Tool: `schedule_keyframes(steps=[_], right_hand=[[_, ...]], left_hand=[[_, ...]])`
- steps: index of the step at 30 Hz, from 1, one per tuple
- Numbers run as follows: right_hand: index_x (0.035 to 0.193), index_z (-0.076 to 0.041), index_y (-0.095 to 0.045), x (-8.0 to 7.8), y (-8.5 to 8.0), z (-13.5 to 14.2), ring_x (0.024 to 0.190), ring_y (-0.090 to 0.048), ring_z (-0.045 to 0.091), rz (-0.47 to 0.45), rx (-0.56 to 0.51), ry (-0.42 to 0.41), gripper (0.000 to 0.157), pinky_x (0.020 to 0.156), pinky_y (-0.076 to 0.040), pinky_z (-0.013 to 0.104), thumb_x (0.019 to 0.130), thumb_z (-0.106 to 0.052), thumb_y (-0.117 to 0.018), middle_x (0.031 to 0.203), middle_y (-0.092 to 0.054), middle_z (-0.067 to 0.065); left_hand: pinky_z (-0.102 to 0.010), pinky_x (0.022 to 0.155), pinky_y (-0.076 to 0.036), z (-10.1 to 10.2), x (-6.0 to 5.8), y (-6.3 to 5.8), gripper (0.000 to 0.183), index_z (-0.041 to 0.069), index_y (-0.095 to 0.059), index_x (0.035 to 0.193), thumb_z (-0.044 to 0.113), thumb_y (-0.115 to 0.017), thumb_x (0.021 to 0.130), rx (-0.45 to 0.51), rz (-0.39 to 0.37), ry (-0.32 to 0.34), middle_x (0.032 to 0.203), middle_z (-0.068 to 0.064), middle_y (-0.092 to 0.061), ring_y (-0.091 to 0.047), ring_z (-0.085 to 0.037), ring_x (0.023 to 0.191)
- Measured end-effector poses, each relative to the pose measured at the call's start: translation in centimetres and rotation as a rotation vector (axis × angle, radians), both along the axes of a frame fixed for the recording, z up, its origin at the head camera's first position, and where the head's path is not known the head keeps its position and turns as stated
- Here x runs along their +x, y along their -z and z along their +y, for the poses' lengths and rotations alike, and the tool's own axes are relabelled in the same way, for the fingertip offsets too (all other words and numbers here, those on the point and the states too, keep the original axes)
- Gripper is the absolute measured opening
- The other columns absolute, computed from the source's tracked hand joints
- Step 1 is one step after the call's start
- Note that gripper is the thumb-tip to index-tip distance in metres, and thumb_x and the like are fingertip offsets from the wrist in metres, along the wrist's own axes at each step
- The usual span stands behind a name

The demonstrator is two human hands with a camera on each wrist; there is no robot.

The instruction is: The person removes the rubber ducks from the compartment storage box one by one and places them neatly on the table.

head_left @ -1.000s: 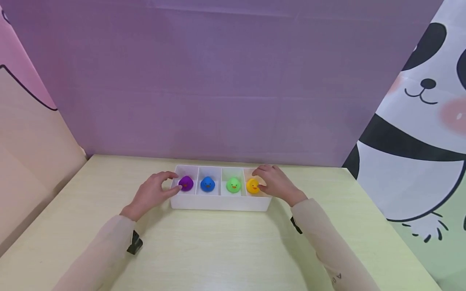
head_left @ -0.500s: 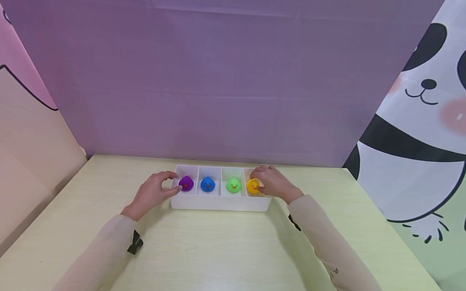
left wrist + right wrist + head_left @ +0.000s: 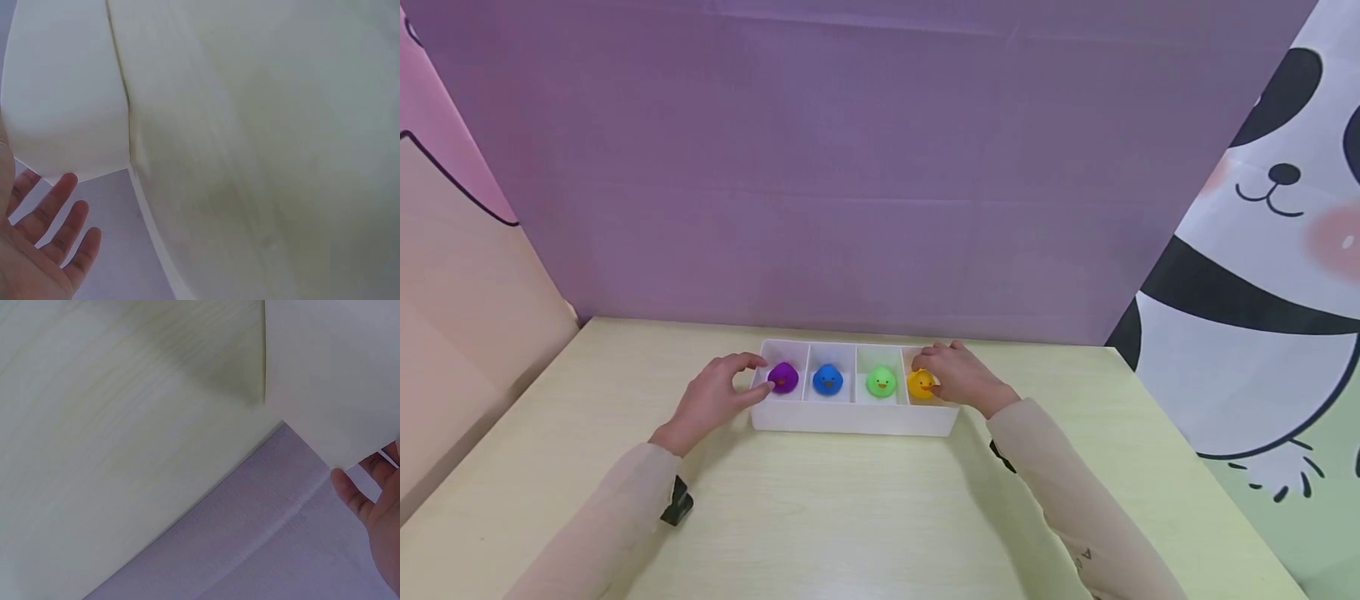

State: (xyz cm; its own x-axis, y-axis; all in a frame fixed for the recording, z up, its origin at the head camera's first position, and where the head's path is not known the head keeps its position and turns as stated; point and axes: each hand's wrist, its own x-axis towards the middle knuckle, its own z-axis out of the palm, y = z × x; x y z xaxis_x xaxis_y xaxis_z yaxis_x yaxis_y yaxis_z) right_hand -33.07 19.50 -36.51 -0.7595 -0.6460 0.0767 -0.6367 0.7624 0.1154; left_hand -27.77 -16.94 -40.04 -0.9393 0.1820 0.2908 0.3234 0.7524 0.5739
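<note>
A white box with several compartments in a row stands on the table in the head view. It holds a purple rubber duck, a blue one, a light green one and a yellow rubber duck. My left hand is at the box's left end, thumb tip beside the purple duck, index finger at the rim. The left wrist view shows its other fingers spread and relaxed near the box corner. At the right end, my right hand pinches the yellow duck, fingertips at its top and thumb at its side.
The pale wooden table reaches back to a purple cloth. A panda-printed panel stands on the right, a pinkish one on the left. Dark wrist devices sit under both sleeves.
My right hand has shifted slightly left, its fingers coming down around the yellow duck. The left hand, the box and the other ducks have stayed in place.
</note>
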Motion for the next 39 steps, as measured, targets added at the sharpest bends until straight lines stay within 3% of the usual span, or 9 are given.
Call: schedule_keyframes(steps=[15, 26, 39], right_hand=[[0.101, -0.014, -0.065, 0.2, -0.1, -0.2, 0.097, -0.056, 0.025, 0.0, 0.022, 0.008, 0.03, 0.089, -0.041, 0.052, 0.073, -0.008, -0.074, 0.101, -0.064, 0.002], [0.098, -0.014, -0.065, 0.3, -0.2, 0.0, 0.093, -0.057, 0.023, 0.036, 0.042, -0.004, 0.027, 0.083, -0.043, 0.045, 0.072, -0.01, -0.075, 0.097, -0.064, 0.001], [0.098, -0.014, -0.066, 0.4, -1.5, 0.1, 0.09, -0.058, 0.021, 0.095, 0.058, -0.026, 0.028, 0.083, -0.046, 0.045, 0.073, -0.015, -0.076, 0.095, -0.065, 0.0]], left_hand=[[-0.051, 0.091, -0.041, 0.0, 0.1, 0.2, 0.04, 0.011, -0.059, 0.114, 0.033, -0.066, 0.081, 0.003, 0.012, -0.011, 0.115, -0.01, -0.061, -0.052, -0.032, 0.108], [-0.052, 0.09, -0.041, 0.2, 0.1, 0.2, 0.04, 0.011, -0.059, 0.115, 0.033, -0.065, 0.081, -0.01, 0.005, -0.018, 0.115, -0.009, -0.061, -0.052, -0.033, 0.107], [-0.051, 0.089, -0.042, 0.2, 0.1, 0.1, 0.039, 0.01, -0.06, 0.113, 0.031, -0.066, 0.081, -0.011, 0.029, -0.017, 0.113, -0.011, -0.062, -0.054, -0.033, 0.105]])
